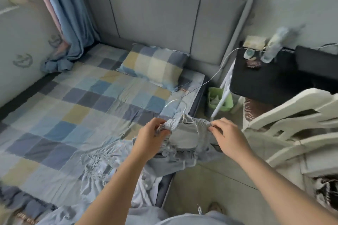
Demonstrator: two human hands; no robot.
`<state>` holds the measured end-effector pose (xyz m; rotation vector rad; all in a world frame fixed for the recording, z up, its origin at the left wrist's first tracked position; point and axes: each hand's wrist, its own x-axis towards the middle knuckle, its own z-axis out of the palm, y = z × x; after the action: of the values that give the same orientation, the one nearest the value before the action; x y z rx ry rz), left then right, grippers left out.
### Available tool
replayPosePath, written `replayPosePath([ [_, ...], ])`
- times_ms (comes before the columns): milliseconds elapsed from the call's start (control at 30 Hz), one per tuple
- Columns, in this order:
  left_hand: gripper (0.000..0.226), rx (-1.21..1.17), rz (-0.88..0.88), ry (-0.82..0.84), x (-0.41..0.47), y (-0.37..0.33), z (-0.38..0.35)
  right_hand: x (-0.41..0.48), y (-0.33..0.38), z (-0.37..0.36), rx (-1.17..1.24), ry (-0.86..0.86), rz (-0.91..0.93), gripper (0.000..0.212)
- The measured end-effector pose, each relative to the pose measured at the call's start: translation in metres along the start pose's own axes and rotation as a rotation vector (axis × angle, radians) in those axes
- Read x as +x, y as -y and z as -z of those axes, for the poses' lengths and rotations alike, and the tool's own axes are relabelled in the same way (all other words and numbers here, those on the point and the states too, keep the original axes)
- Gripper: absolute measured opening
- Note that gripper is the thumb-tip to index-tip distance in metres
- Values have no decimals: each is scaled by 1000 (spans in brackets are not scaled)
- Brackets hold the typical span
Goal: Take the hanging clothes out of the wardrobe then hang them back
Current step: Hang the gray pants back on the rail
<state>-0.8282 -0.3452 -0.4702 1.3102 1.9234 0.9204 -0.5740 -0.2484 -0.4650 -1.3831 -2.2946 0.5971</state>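
– Pale blue-grey, soft and gathered: the garment (184, 139) is up over the bed's (60, 107) near right edge, both hands on it.

– What's it like up close?

– Its top edge is elasticated, puckered into tight ribs. Below that there's a smooth grey panel, then frilled, crumpled folds hanging down to the edge of the bed. A thin white hanger (183, 116) pokes up from the middle of the elastic, its hook curving towards the bed.

– And the grip?

– The left hand (151, 135) has its fingers (158, 123) curled round a bunched end of the elastic, with cloth wadded in the palm. The right hand (228, 138) pinches the other end between thumb and fingertips (213, 128). The elastic runs between the two hands and the hanger's neck sits midway between them, touched by neither.

– Anything else in play?

– A second piece (98, 164), paler blue and shirred in rows, lies flat and wrinkled on the bed, just left of the left forearm. The sheet is a patchwork of blue, grey and yellow squares, and a pillow (153, 64) in the same check lies at the bed's head against a padded grey headboard (155, 11). Right of the bed are a green bin (227, 105), a black table (265, 78) and a white slatted chair (292, 124).
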Motion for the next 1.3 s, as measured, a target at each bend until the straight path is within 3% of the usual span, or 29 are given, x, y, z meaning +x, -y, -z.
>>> replayPosePath([
  [333,22,5,-350,271,27,-183,-168,-105,-139,167,-63,-301,-267,14],
  [633,23,-54,-608,511,-1,-362,-349,-225,-259,328,-93,-564,-423,13],
  [700,23,-69,-673,570,-12,-399,-381,-250,-275,360,-106,-608,-452,27],
  [800,22,-104,-767,641,-25,-454,-422,-284,-294,406,-133,-657,-524,41],
  [1300,15,-279,-1375,943,-77,-763,-561,-376,-286,632,-487,-977,-688,36],
])
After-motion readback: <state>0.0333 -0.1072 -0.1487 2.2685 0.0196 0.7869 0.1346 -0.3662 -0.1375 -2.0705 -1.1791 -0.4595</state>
